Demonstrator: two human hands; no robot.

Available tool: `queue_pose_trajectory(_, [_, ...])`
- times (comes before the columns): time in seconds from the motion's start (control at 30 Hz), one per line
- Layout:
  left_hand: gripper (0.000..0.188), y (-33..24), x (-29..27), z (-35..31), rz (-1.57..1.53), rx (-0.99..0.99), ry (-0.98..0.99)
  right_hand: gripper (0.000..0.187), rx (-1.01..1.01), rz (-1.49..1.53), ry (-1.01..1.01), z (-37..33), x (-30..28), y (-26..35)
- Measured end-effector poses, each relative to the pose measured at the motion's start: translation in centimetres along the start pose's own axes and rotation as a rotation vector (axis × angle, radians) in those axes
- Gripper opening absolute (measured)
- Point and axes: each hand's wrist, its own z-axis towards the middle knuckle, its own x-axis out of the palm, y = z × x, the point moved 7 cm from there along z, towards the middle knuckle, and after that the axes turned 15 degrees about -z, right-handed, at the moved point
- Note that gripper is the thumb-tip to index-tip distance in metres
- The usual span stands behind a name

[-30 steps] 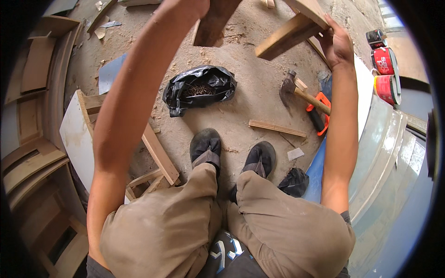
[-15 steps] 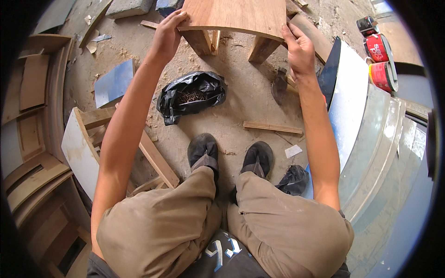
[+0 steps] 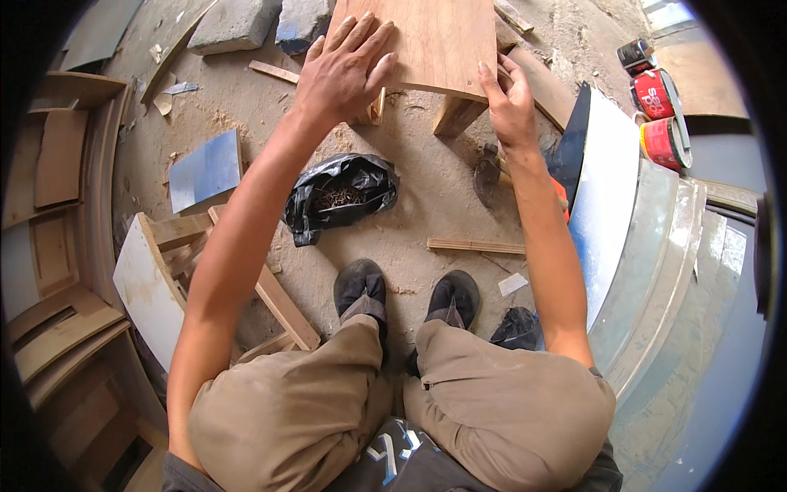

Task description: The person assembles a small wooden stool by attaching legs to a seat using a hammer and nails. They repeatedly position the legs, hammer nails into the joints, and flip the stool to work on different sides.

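Wood board point(image 3: 434, 41), flat and pale brown, was under your left hand point(image 3: 340, 78), which lay on its top with the fingers spread out. Your right hand point(image 3: 510, 102) was clamped on the board's near right corner, so your two hands were apart. A wood leg point(image 3: 457, 116) was under the board, just left of your right hand. Closer to you than that hand, a hammer point(image 3: 485, 176) lay on the dusty floor point(image 3: 393, 262), partly hidden by your arm. A black bag point(image 3: 344, 217) sat closer to you than your left hand, with little thin bits inside.
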Motion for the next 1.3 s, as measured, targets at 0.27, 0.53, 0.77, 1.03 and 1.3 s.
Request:
queue_pose_trajectory(0.27, [0.059,0.6,1.0,0.5,0.034,-0.048,0.095,0.054,-0.033,-0.072,-0.010,-1.8,-3.6,-4.7])
queue_pose_trajectory(0.53, [0.060,0.8,0.5,0.5,0.078,-0.073,0.164,0.047,-0.252,-0.494,0.041,-4.4,-0.9,-0.9])
queue_pose_trajectory(0.77, [0.059,0.5,0.3,0.5,0.048,-0.054,0.158,0.041,-0.306,-0.621,0.018,-4.3,-2.2,-3.0])
queue_pose_trajectory(1.03, [0.063,1.8,1.3,0.0,0.087,-0.008,0.117,0.050,-0.118,-0.603,0.024,-8.3,-2.6,-4.5])
queue_pose_trajectory(1.3, [0.062,1.5,-0.1,-0.2,-0.013,-0.002,0.225,0.059,-0.243,-0.675,0.239,-4.2,-1.1,-5.6])
